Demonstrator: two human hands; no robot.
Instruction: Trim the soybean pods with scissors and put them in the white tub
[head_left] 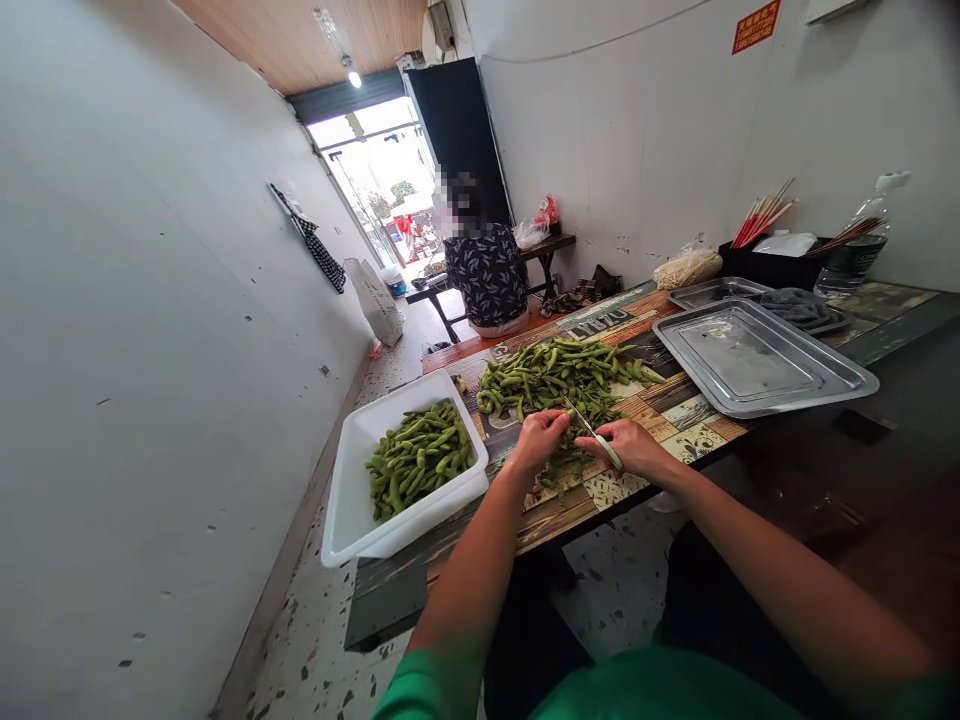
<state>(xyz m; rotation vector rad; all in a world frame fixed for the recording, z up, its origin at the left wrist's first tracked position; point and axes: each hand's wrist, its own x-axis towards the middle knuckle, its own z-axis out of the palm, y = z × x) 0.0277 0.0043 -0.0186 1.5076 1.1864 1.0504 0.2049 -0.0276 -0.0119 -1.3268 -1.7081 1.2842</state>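
We sit at a long patchwork-print tabletop (555,520) that runs away from us. Beyond its far end, a person (486,275) in a dark, leaf-patterned top sits with their back to us. A deep white plastic tub (352,470) stands at our left edge, and a large rectangular metal tray (757,360) lies at our right. Between them, right in front of us, spreads a loose heap of edamame pods (547,375); a smaller pile of pods (420,460) fills part of the tub. Behind the large tray are a smaller tray (697,295) with something dark grey on it, a black box (765,265) holding red-tinted sticks (757,220), a clear plastic bottle (862,255) and a pale bundle (686,268).

Our two hands meet over the near edge of the heap. Our left hand (546,437) is narrowed to a fingertip pinch; what sits in it is too small for us to tell. Our right hand (628,445) grips pale-handled scissors (610,453), their blades angled up and leftward, tips just beside the left fingertips. Small green scraps (559,470) lie below them.
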